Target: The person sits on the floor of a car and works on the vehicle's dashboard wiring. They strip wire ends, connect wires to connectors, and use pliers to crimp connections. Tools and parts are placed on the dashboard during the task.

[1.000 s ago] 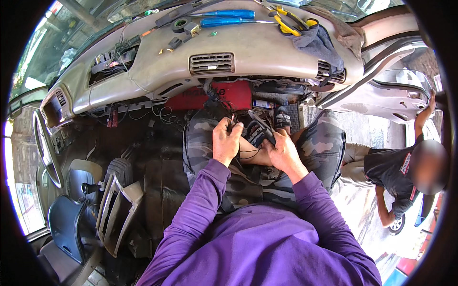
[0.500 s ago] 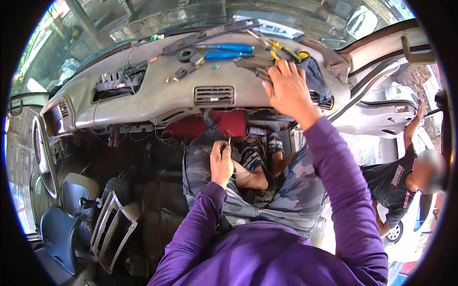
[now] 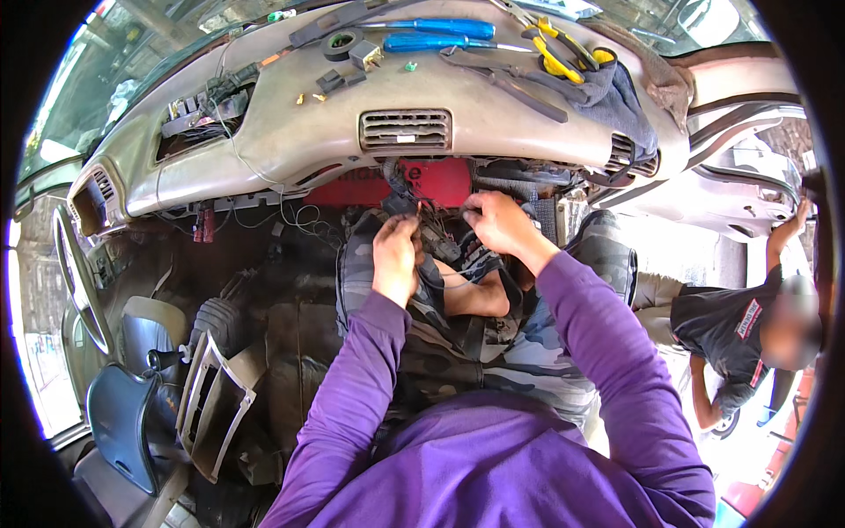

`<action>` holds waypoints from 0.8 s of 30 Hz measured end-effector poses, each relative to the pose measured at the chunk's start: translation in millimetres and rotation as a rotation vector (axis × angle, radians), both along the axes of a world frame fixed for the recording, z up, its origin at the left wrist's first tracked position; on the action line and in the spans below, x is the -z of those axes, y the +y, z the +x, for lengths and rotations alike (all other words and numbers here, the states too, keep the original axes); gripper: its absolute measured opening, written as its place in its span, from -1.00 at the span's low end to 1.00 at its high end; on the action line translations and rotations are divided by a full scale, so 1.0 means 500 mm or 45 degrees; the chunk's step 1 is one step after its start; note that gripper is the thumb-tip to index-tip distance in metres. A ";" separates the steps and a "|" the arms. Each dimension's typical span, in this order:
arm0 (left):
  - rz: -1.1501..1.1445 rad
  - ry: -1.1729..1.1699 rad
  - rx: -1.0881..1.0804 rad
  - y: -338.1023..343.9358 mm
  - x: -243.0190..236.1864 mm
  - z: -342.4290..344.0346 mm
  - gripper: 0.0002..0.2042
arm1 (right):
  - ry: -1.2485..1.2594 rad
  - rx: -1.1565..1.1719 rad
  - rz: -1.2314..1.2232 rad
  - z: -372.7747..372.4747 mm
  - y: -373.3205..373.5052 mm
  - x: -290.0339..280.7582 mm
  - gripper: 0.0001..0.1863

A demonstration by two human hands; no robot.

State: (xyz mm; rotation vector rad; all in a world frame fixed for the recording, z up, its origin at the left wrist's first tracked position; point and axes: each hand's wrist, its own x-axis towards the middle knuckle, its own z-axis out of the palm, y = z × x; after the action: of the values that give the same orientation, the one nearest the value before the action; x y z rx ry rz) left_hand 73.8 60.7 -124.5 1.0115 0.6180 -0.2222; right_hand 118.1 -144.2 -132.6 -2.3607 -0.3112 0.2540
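Note:
My left hand [image 3: 396,257] is closed on a thin wire [image 3: 420,208], below a dark bundle of wires and connectors [image 3: 398,185] hanging under the tan dashboard. My right hand [image 3: 500,227] is to the right of it, fingertips pinched near the wires; what they hold, if anything, is too small to name. Both hands are over my camouflage-clad legs [image 3: 537,361]. A red panel [image 3: 352,187] lies behind them. Above, on the dashboard [image 3: 264,141], lie a dark-handled tool [image 3: 528,95], two blue-handled screwdrivers [image 3: 440,43], yellow-handled pliers [image 3: 560,66] and a tape roll [image 3: 339,46].
At the right, another person [image 3: 722,326] stands by the open door [image 3: 731,198], one hand on it. Removed trim [image 3: 211,405], a gear lever [image 3: 163,358] and seats [image 3: 119,431] are at the left. A dark cloth [image 3: 625,106] drapes over the dashboard's right part.
My right hand set the dark tool on the dashboard and has come back down beside my left hand at the wires. My left hand has shifted slightly left and up.

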 end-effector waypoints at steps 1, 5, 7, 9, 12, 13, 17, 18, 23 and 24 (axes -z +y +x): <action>-0.016 -0.014 -0.016 0.009 0.015 0.014 -0.94 | 0.056 0.002 0.010 0.013 0.015 0.027 -0.74; 0.091 0.054 0.101 -0.004 0.057 0.037 -0.95 | 0.143 0.046 0.217 0.042 0.049 0.102 -0.71; 0.207 0.001 0.146 -0.016 0.076 0.037 -0.96 | 0.170 0.030 0.285 0.047 0.054 0.134 -0.71; 0.248 -0.019 0.166 -0.008 0.095 0.036 -0.96 | 0.207 0.008 0.227 0.044 0.077 0.088 -0.68; 0.193 -0.009 0.176 -0.013 0.098 0.053 -0.97 | 0.124 -0.001 0.303 0.046 0.066 0.083 -0.69; 0.139 0.005 0.163 -0.019 0.092 0.056 -0.97 | 0.091 0.002 0.332 0.043 0.062 0.086 -0.70; -0.091 0.005 0.110 -0.018 0.086 0.068 -0.99 | 0.229 0.007 0.317 0.038 0.054 0.077 -0.67; -0.100 0.029 0.102 -0.017 0.087 0.068 -0.98 | 0.231 0.023 0.341 0.035 0.055 0.071 -0.67; -0.084 0.054 0.144 -0.016 0.087 0.073 -0.96 | 0.170 0.070 0.312 0.038 0.048 0.071 -0.69; -0.074 0.050 0.153 -0.015 0.086 0.073 -0.96 | 0.158 0.064 0.303 0.037 0.049 0.073 -0.70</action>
State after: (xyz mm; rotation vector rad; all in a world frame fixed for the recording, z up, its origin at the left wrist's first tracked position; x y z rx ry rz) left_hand 110.3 53.3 -167.7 0.9911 0.5837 -0.3642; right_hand 136.5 -119.7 -169.2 -2.1048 -0.2094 0.3199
